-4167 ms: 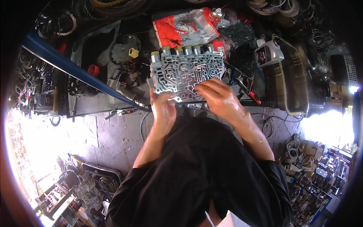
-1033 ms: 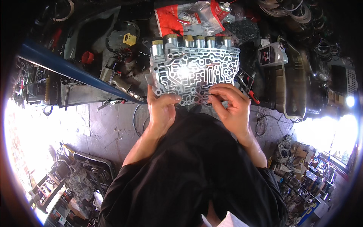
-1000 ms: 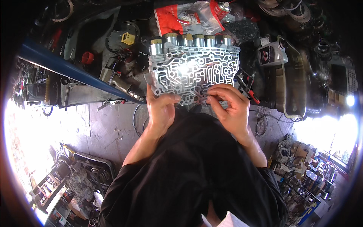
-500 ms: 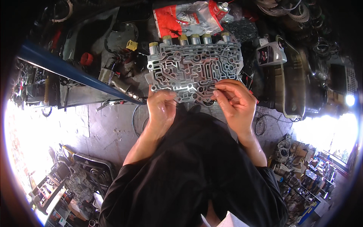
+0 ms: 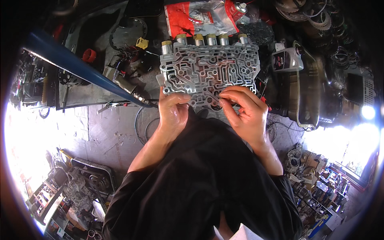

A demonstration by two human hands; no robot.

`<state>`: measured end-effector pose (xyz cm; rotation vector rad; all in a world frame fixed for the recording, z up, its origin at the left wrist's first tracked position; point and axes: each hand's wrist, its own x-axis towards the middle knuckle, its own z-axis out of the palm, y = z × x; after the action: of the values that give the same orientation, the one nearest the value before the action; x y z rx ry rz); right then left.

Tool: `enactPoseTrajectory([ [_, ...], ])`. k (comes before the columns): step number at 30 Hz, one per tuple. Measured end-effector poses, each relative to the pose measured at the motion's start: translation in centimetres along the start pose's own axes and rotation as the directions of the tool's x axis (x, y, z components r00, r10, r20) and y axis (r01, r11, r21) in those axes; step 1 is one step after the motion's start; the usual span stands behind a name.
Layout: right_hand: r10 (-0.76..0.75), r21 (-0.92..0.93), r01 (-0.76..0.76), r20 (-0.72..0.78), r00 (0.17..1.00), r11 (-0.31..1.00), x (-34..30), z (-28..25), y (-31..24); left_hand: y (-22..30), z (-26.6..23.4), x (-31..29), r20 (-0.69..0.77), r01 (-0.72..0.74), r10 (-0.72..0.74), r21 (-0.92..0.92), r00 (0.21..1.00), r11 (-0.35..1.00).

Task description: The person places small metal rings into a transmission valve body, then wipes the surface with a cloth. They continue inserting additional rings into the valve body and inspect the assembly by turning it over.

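A silver metal valve body [image 5: 212, 72], its face cut with winding channels, is held flat in front of me. Several cylindrical solenoids with yellowish tops [image 5: 199, 39] line its far edge. My left hand [image 5: 173, 110] grips the near left corner, thumb on top and fingers hidden beneath. Over the near right part, my right hand [image 5: 246, 110] has thumb and index fingertip pinched together at the channels. Whatever lies between those fingertips is too small to make out.
Beyond the valve body lie a red and clear plastic bag [image 5: 200, 18] and a spray can [image 5: 239, 10]. On the right are a grey bottle [image 5: 287, 60] and a large metal pan [image 5: 310, 88]. A blue bar [image 5: 84, 66] slants across the left, near a yellow part [image 5: 142, 43].
My right hand's pinched fingertips have shifted left along the near part of the valve body. My left hand keeps its grip on the corner. The whole view has shifted slightly.
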<state>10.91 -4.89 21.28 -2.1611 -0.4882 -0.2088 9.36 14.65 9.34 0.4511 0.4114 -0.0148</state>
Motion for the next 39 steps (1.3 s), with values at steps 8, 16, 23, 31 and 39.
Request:
enactPoseTrajectory([
  [8,-0.031,-0.045,0.031,-0.001,1.0,0.998,0.1,0.7,0.3,0.6,1.3,-0.5,-0.047,-0.035,0.036,0.035,0.998,0.999],
  [16,-0.054,-0.151,0.056,0.016,0.998,0.987,0.6,0.6,-0.6,0.6,2.6,-0.8,-0.052,-0.116,0.119,0.052,0.992,0.992],
  [23,-0.11,-0.173,0.118,0.056,0.992,0.978,1.2,0.4,-0.6,0.8,2.6,-0.3,0.002,-0.117,0.117,-0.035,0.993,0.993],
  [31,-0.128,-0.208,0.149,0.111,0.986,0.967,1.6,0.3,-0.6,0.8,2.4,-0.5,0.017,-0.115,0.116,-0.05,0.993,0.992],
  [39,-0.076,-0.123,0.083,0.057,0.995,0.989,1.4,0.6,-0.1,1.3,2.5,-0.5,0.053,-0.095,0.093,0.034,0.994,0.995],
])
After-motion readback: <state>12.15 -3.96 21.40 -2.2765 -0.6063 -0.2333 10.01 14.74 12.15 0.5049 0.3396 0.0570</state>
